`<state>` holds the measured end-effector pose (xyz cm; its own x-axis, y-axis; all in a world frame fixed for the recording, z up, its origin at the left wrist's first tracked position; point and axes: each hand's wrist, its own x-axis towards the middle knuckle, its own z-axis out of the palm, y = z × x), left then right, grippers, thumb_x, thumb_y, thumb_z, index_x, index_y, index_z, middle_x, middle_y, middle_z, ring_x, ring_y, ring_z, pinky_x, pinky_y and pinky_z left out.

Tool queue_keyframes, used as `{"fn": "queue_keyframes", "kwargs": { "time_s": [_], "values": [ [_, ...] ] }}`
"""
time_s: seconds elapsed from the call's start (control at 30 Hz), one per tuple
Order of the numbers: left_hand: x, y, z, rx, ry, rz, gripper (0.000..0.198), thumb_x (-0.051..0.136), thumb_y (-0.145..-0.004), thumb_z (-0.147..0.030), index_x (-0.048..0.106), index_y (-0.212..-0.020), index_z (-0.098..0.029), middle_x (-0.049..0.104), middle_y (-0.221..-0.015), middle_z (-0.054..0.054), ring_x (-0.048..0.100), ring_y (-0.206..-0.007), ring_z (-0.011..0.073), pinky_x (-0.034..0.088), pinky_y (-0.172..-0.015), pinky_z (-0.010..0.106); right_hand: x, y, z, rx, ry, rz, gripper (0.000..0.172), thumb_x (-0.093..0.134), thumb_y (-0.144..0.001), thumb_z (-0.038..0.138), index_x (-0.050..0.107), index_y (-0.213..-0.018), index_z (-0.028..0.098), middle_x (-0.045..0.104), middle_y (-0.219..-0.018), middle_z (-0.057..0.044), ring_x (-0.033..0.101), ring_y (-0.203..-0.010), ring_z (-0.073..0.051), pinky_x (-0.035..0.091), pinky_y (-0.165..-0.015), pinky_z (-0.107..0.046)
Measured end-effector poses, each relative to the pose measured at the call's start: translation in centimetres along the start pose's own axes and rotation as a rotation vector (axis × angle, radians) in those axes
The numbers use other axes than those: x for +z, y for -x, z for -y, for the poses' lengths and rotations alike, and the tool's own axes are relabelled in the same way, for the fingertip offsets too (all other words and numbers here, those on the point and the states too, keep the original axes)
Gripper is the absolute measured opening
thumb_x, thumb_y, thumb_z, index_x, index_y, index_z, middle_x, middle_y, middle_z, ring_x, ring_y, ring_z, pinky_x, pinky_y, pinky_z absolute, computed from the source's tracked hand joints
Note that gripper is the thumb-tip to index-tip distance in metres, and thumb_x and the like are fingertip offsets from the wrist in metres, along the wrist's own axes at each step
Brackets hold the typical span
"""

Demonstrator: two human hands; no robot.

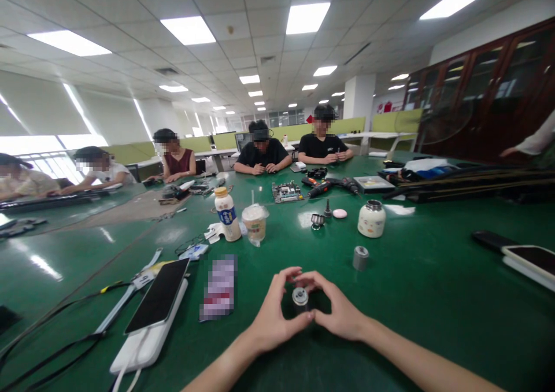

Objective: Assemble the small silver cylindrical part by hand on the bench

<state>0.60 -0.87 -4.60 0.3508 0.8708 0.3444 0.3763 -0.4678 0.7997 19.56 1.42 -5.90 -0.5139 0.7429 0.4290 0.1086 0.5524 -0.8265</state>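
Note:
A short metal cylinder (300,299) with dark holes in its ringed top stands on the green table in front of me. My left hand (275,314) curves around its left side, thumb and fingers apart. On the other side, my right hand (342,314) makes a matching curve. Thumb tips meet in front and fingertips come together behind, so the hands form a ring with gaps beside the cylinder. Whether any fingertip touches it at the back is hidden. A similar grey cylinder (360,258) stands a little farther off to the right.
Beyond are a cream flask (372,218), a drink bottle (228,215), a plastic cup (255,223), a circuit board (287,192) and a power drill (333,187). A phone (160,294) lies on a white power bank at left. Several people sit across the table.

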Motion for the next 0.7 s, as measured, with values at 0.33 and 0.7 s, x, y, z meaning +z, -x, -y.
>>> {"fn": "queue_keyframes", "kwargs": {
  "time_s": [0.33, 0.7],
  "values": [
    [1.5, 0.3, 1.3, -0.065, -0.045, -0.107, 0.049, 0.071, -0.076, -0.031, 0.05, -0.119, -0.021, 0.069, -0.096, 0.004, 0.065, -0.092, 0.0212, 0.048, -0.086, 0.034, 0.0, 0.1, -0.2, -0.054, 0.125, 0.005, 0.026, 0.049, -0.09, 0.022, 0.063, -0.112, 0.025, 0.065, -0.104, -0.004, 0.059, -0.094, -0.021, 0.043, -0.088, -0.036],
    [1.7, 0.3, 2.3, 0.033, -0.134, -0.151, 0.036, 0.073, -0.073, -0.026, 0.067, -0.107, -0.022, 0.072, -0.099, 0.003, 0.067, -0.088, 0.0186, 0.051, -0.082, 0.028, 0.8, 0.5, -0.2, -0.104, 0.303, -0.156, 0.019, 0.06, -0.085, 0.025, 0.069, -0.101, 0.024, 0.07, -0.091, -0.002, 0.063, -0.083, -0.019, 0.045, -0.082, -0.033]
  ]
}}
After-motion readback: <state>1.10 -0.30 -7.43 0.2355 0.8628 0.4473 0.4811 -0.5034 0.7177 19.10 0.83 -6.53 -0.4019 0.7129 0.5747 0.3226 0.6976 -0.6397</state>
